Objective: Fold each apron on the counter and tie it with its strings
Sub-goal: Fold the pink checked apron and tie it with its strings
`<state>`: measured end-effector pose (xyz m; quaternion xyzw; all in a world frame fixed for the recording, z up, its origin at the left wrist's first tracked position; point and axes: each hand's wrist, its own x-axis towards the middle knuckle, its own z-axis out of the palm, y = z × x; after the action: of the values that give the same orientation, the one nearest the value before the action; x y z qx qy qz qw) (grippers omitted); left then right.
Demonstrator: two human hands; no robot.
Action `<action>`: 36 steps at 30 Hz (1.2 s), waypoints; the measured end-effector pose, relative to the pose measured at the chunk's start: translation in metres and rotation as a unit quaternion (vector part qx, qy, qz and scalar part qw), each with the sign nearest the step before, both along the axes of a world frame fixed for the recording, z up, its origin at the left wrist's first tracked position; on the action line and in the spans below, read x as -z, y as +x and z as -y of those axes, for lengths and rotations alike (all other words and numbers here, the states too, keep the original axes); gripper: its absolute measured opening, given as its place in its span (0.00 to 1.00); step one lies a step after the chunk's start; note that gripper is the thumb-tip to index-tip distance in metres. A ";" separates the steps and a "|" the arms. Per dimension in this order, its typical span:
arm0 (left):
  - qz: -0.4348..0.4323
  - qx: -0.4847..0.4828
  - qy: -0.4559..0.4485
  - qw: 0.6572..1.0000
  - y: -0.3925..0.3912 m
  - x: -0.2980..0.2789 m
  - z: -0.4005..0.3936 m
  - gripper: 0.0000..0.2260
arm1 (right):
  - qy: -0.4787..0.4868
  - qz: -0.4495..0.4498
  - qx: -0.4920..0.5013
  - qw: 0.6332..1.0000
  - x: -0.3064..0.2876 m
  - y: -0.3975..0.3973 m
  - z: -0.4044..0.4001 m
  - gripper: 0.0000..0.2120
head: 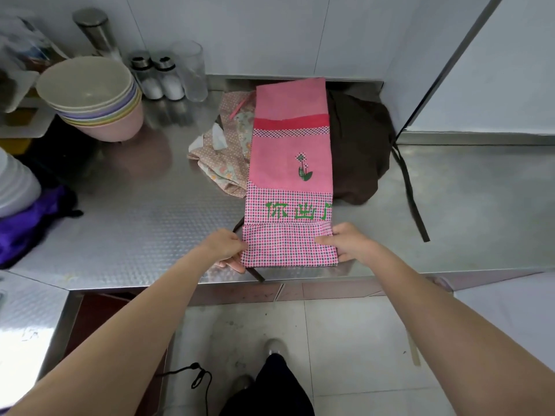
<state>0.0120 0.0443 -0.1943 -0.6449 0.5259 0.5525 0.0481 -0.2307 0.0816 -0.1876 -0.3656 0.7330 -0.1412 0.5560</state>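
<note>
A pink apron point(289, 151) lies folded into a long narrow strip on the steel counter point(144, 223), running from the back wall to the front edge. Its near end is turned over into a checked flap point(288, 247). My left hand point(229, 247) pinches the flap's left edge and my right hand point(348, 241) pinches its right edge. A dark string point(256, 274) pokes out from under the flap at the counter's front edge. A beige patterned apron point(228, 148) lies crumpled to the left of the strip, and a brown apron point(360, 148) lies to the right, its strap point(413, 199) trailing across the counter.
A stack of pastel bowls point(93, 97) stands at the back left, with two shakers point(157, 75), a clear glass point(190, 70) and a steel bottle point(97, 31) along the wall. Purple cloth point(27, 223) and white bowls point(15, 184) sit at the far left. A white cabinet point(495, 70) bounds the right.
</note>
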 end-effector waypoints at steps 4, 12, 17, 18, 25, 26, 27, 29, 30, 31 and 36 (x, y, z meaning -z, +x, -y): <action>0.191 0.124 -0.185 0.956 -0.001 -0.007 0.000 0.18 | -0.027 -0.080 0.015 0.996 0.009 0.002 0.002 0.21; 0.169 0.516 -0.334 0.771 -0.027 0.007 -0.010 0.32 | -0.075 -0.231 -0.057 0.968 0.013 0.007 0.001 0.16; 0.190 0.493 -0.346 0.775 -0.028 0.010 -0.008 0.34 | -0.287 -0.403 -0.298 0.816 -0.007 0.028 -0.013 0.27; 0.193 0.488 -0.355 0.774 -0.027 0.012 -0.006 0.34 | -0.276 -0.387 -0.364 0.801 -0.004 0.030 -0.016 0.31; 0.143 0.445 -0.339 0.817 -0.019 0.009 0.008 0.37 | -0.176 -0.336 -0.408 0.831 0.012 0.010 -0.028 0.45; 0.118 0.419 -0.332 0.837 -0.017 0.007 0.010 0.37 | -0.183 -0.343 -0.413 0.824 0.010 0.006 -0.026 0.42; 0.087 0.381 -0.322 0.862 -0.014 0.006 0.012 0.36 | -0.191 -0.348 -0.418 0.817 0.008 0.004 -0.024 0.39; 0.024 0.287 -0.282 0.915 -0.008 0.004 0.013 0.36 | -0.208 -0.347 -0.406 0.820 0.006 0.002 -0.022 0.33; -0.005 0.246 -0.263 0.933 -0.005 0.002 0.012 0.35 | -0.219 -0.335 -0.381 0.833 0.006 0.002 -0.020 0.30; -0.025 0.214 -0.247 0.945 -0.002 0.002 0.012 0.35 | -0.227 -0.313 -0.344 0.856 0.005 0.002 -0.018 0.27; -0.004 0.110 -0.256 0.960 0.001 0.002 0.016 0.18 | -0.156 -0.145 -0.101 0.972 -0.010 -0.002 -0.009 0.12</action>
<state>0.0135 0.0283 -0.1959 -0.5718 0.7177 0.3929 -0.0601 -0.2328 0.0904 -0.1780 -0.5362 0.7340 -0.1426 0.3916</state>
